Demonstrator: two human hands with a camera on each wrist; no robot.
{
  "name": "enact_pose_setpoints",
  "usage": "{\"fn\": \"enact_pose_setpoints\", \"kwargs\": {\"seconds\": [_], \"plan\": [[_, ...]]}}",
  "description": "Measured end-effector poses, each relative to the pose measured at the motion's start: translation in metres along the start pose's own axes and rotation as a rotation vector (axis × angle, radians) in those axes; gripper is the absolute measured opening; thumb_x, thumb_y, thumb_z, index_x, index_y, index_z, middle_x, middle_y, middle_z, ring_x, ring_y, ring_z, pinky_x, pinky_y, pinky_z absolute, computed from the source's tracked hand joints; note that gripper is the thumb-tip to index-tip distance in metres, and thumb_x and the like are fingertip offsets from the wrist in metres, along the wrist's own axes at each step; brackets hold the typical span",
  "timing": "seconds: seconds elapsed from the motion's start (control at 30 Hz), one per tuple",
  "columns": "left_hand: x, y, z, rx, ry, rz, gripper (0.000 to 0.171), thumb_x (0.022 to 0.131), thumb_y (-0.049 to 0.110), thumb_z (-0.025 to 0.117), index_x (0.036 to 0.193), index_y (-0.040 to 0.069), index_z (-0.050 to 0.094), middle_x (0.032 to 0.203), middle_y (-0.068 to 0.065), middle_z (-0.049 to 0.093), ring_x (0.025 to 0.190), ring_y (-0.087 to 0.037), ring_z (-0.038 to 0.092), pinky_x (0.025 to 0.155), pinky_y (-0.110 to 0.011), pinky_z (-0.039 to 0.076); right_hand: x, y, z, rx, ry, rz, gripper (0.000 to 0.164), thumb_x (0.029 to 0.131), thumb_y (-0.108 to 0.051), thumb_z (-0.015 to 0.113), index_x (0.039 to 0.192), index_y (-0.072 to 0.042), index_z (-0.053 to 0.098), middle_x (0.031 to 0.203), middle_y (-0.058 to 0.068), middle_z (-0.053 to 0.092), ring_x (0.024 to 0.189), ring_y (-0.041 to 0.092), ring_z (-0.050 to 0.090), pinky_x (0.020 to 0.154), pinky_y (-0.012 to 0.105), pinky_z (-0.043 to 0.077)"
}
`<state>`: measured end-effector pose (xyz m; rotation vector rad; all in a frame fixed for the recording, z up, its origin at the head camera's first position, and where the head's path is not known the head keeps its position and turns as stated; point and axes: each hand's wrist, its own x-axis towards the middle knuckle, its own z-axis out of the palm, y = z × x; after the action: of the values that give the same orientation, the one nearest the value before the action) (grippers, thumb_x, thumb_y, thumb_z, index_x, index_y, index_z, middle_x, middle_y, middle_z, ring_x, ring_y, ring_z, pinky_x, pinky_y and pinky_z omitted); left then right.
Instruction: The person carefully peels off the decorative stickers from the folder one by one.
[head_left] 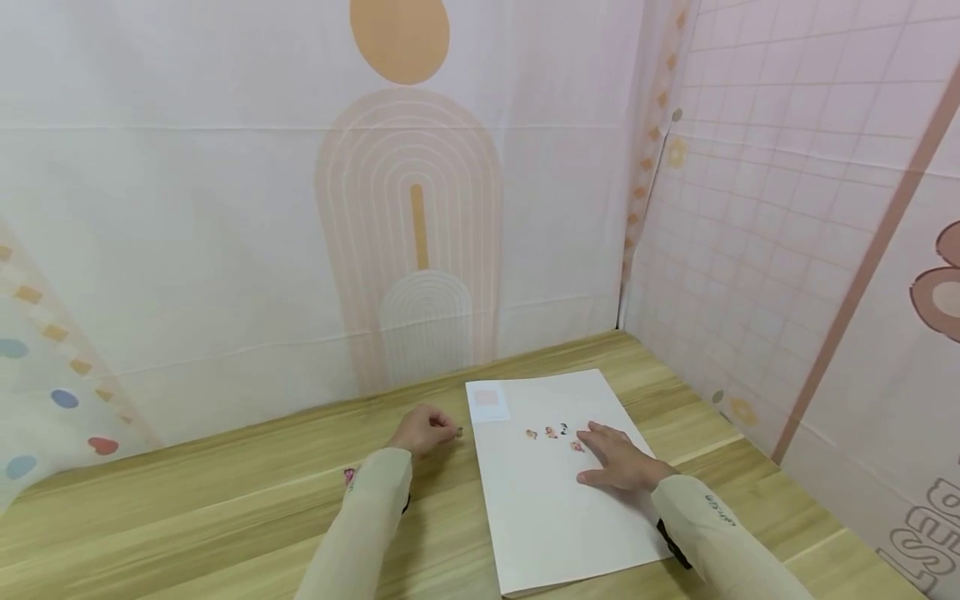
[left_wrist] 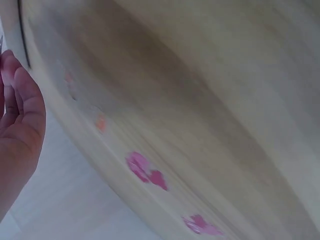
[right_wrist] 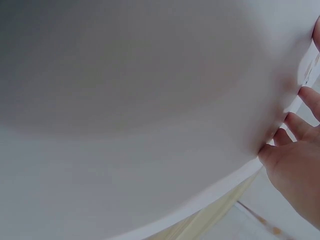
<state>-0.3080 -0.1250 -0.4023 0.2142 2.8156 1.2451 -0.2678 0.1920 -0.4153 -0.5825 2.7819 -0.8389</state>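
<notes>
My left hand is over the table just left of a large white sheet, pinching a small dark sticker-like piece between thumb and fingertips. My right hand lies on the right part of the sheet, fingers spread, fingertips touching the surface in the right wrist view. Several small colourful cartoon stickers sit near the sheet's middle, among them an orange one, a black-and-white one and a pinkish one beside the right fingers.
More stickers lie on the wooden table beside the left arm: pink ones and a small orange one. A pale square with a pink print is at the sheet's upper left corner. Patterned cloth walls stand behind and right.
</notes>
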Motion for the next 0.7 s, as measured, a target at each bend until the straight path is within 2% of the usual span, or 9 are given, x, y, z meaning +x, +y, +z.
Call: {"fn": "enact_pose_setpoints", "kwargs": {"seconds": [0.3, 0.43, 0.57, 0.7], "plan": [[-0.005, -0.007, -0.003, 0.029, 0.024, -0.001, 0.009, 0.08, 0.007, 0.062, 0.072, 0.003, 0.062, 0.068, -0.001, 0.056, 0.057, -0.013, 0.047, 0.049, -0.024, 0.04, 0.001, 0.001, 0.0, 0.004, 0.007, 0.006, 0.067, 0.079, -0.029, 0.066, 0.131, 0.002, 0.037, 0.139, 0.027, 0.02, 0.126, 0.043, 0.015, 0.099, 0.056, 0.014], [-0.008, -0.007, -0.003, 0.093, 0.039, 0.006, 0.01, 0.079, 0.006, 0.063, 0.07, 0.003, 0.061, 0.069, -0.001, 0.056, 0.063, -0.014, 0.046, 0.057, -0.026, 0.04, 0.0, 0.002, 0.0, 0.001, 0.006, 0.005, 0.068, 0.078, -0.03, 0.066, 0.131, 0.002, 0.037, 0.139, 0.026, 0.021, 0.126, 0.043, 0.015, 0.099, 0.056, 0.014], [-0.01, -0.007, -0.002, 0.143, 0.043, 0.002, 0.011, 0.08, 0.007, 0.062, 0.07, 0.004, 0.061, 0.07, -0.001, 0.056, 0.066, -0.014, 0.047, 0.063, -0.028, 0.04, 0.0, 0.006, 0.001, 0.02, 0.011, -0.014, 0.072, 0.077, -0.037, 0.066, 0.13, 0.002, 0.038, 0.138, 0.027, 0.021, 0.126, 0.044, 0.014, 0.098, 0.057, 0.012], [-0.011, -0.009, -0.001, 0.17, 0.058, 0.01, 0.011, 0.079, 0.007, 0.063, 0.069, 0.004, 0.061, 0.068, -0.001, 0.056, 0.063, -0.014, 0.047, 0.061, -0.028, 0.04, -0.001, 0.01, 0.001, 0.031, 0.019, -0.047, 0.078, 0.076, -0.049, 0.062, 0.13, 0.001, 0.037, 0.138, 0.027, 0.021, 0.125, 0.044, 0.014, 0.097, 0.058, 0.012]]}}
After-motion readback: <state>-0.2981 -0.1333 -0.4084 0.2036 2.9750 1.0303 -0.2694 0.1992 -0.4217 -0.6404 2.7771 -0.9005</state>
